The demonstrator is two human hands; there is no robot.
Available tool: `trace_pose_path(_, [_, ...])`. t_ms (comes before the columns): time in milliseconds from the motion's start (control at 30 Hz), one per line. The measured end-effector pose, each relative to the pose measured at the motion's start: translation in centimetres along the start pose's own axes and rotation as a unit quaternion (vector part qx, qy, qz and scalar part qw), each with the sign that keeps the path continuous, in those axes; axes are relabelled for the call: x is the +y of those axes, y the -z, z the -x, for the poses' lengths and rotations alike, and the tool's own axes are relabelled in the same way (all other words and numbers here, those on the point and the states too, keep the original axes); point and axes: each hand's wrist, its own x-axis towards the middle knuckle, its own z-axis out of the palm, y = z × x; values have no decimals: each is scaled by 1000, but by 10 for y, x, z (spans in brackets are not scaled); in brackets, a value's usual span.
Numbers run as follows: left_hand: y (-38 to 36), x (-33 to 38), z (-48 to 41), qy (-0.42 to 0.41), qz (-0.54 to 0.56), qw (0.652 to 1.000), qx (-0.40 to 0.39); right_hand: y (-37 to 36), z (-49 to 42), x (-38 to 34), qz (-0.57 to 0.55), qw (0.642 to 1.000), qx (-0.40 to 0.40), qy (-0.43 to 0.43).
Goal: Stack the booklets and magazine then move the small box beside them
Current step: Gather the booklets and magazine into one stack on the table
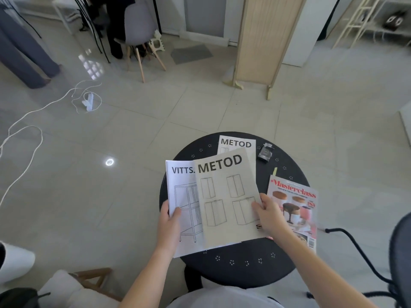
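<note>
On the round black perforated table, the left hand pinches the white VITTS booklet while the right hand grips the grey METOD booklet overlapping it, the red Masterclass magazine just right, a smaller white METOD booklet farther, and the small dark box far right.

On the round table, the large METOD booklet lies between the two hands, overlapping the VITTS booklet under the left hand's fingers. Beyond the fingertips lies a smaller METOD booklet. The magazine lies right of the right hand's fingers, the small box far beyond them.
</note>
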Motion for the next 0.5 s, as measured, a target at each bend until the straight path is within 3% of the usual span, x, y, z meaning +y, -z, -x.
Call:
trace_pose_path(333, [-44,-2,37,-14,61,997,-48,11,34,25,-6,998,-36,56])
trace_pose_path(500, [-58,-6,53,-2,81,994,-69,24,34,25,-123,992,-36,-16])
